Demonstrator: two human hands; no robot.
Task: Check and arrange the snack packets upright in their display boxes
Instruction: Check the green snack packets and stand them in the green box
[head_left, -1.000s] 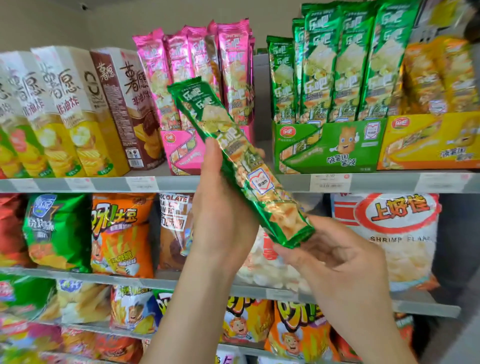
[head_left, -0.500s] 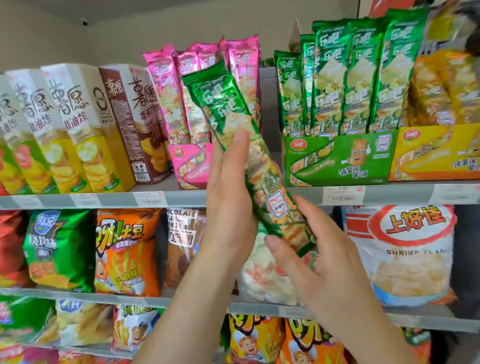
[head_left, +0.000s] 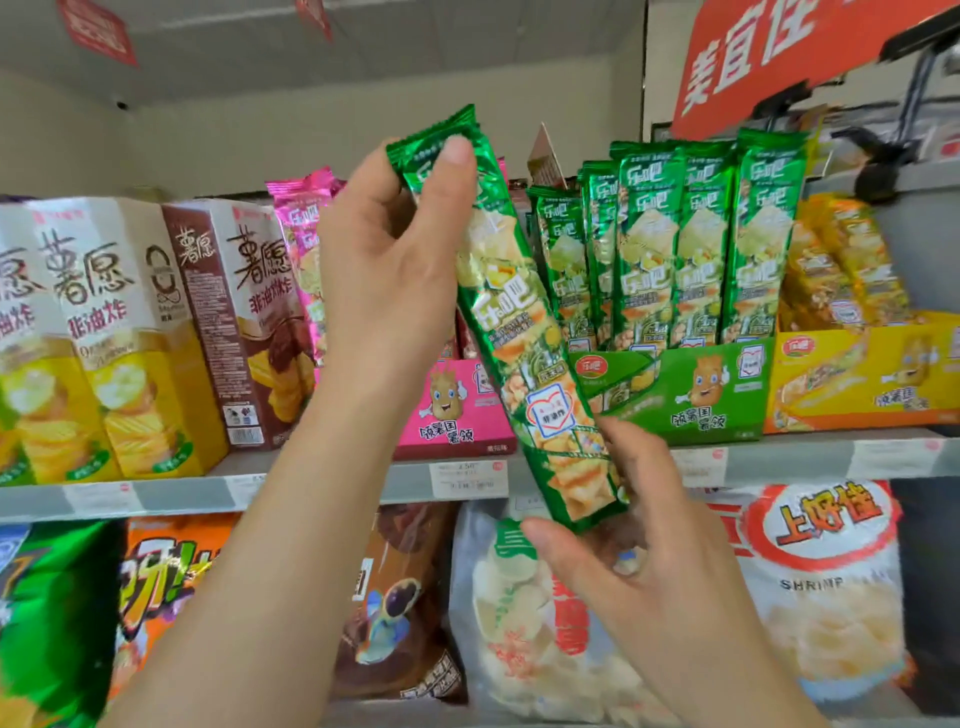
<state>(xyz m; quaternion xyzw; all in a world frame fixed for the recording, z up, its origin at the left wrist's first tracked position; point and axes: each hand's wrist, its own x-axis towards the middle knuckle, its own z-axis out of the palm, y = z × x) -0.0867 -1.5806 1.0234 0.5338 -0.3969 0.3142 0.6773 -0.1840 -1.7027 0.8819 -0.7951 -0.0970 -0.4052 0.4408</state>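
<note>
**Head view: one green packet out of its box, held for checking**

Head view showed a green packet (head_left: 524, 332) tilted in front of the shelf (head_left: 322, 491). Left hand (head_left: 384, 275) fingers (head_left: 457, 156) pinched its top seal; right hand (head_left: 639, 540) fingers closed around its bottom end. Right of the fingers, the green display box (head_left: 691, 395) held its other green packets (head_left: 696, 244) upright. Behind the left fingers stood the pink display box (head_left: 457, 410). Judged unfinished: the held packet remained to be returned upright to its box.

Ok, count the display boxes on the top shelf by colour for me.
pink display box: 1
green display box: 1
yellow display box: 1
Total: 3
</note>
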